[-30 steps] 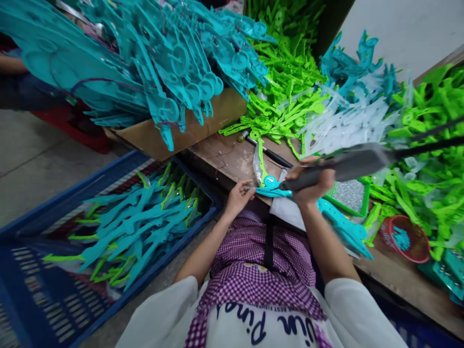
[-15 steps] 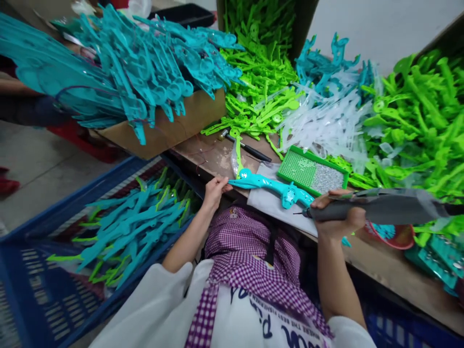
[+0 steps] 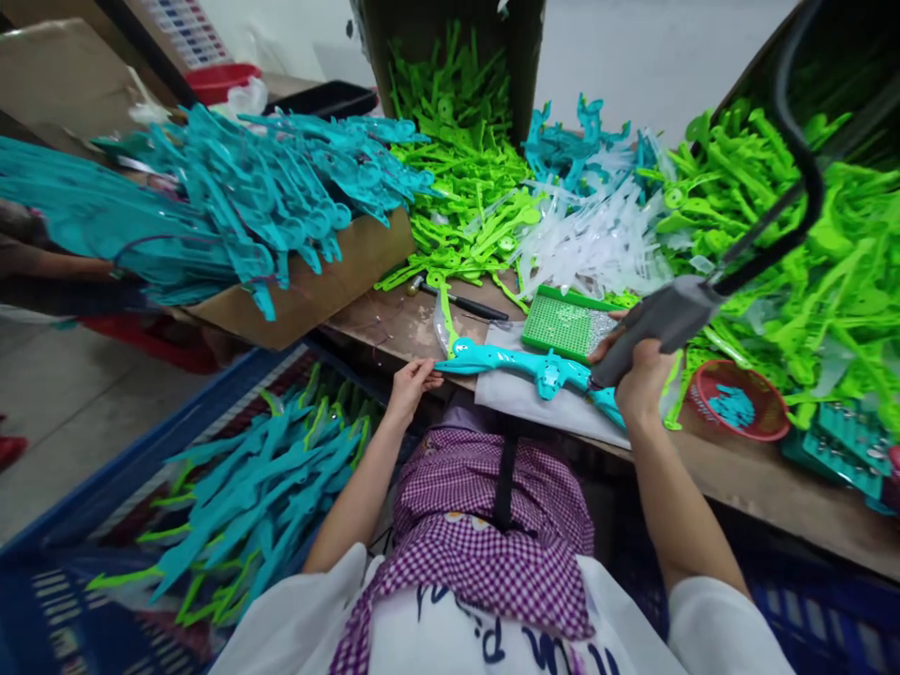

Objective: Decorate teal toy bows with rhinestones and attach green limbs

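Note:
A long teal plastic toy piece point(image 3: 501, 358), bow-like in shape, lies across a white cloth point(image 3: 524, 398) at the bench edge. My left hand point(image 3: 410, 389) pinches its left tip. A green arm with a clear plastic strip point(image 3: 442, 323) sticks up from that end. My right hand point(image 3: 641, 375) wraps around a grey electric screwdriver point(image 3: 665, 323), tilted with its cord rising to the upper right. The driver's tip meets the right part of the teal piece; the exact contact point is hard to see. Behind it sits a green tray point(image 3: 555, 323) of small metal screws, partly covered by my right hand.
Teal shells point(image 3: 246, 197) are heaped over a cardboard box point(image 3: 330, 281) at left. Green parts point(image 3: 464, 225) and clear strips point(image 3: 597, 239) pile up behind. A black-handled tool point(image 3: 478, 307), a red basket point(image 3: 763, 433) and a blue crate point(image 3: 141, 459) are nearby. Another person's arm point(image 3: 63, 267) shows far left.
My right hand has swung the screwdriver from nearly level to a downward tilt, bringing its tip onto the teal piece. My left hand keeps its pinch. The camera view has shifted.

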{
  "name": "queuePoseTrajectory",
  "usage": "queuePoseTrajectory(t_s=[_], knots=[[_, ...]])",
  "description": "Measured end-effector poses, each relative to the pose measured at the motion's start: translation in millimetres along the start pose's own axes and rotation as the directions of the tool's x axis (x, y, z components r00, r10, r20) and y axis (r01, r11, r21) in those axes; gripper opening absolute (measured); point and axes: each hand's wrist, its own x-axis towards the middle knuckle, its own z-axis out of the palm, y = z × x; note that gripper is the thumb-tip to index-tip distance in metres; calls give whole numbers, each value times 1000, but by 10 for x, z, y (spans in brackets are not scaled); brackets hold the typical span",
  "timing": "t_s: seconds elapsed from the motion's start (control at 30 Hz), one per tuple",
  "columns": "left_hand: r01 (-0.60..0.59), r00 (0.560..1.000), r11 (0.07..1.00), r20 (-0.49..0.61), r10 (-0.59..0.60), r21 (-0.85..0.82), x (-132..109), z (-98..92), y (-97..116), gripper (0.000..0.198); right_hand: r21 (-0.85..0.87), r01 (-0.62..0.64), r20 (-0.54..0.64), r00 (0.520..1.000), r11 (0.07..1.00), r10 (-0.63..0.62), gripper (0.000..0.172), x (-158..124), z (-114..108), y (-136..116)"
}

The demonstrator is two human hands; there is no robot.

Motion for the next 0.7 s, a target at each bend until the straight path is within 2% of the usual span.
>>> queuePoseTrajectory(t_s=[0.2,0.3,0.4,0.6,0.7], knots=[[-28,998,999,-47,30,44,4,9,-25,50,-239,49,22,999,970,-45,42,239,-120,-21],[-38,998,997,-44,41,61,1,-2,-19,52,-254,76,-32,996,964,-87,43,285,-109,-17],[-47,998,997,-42,49,56,-8,-1,-14,53,-180,89,-119,987,980,-112,47,400,-25,29],[-51,996,998,-74,54,43,-23,24,-24,52,-155,101,-234,963,983,-136,52,932,52,398],[-40,995,996,-91,47,76,-20,22,-27,49,-173,113,-234,960,978,-152,53,1212,35,658]])
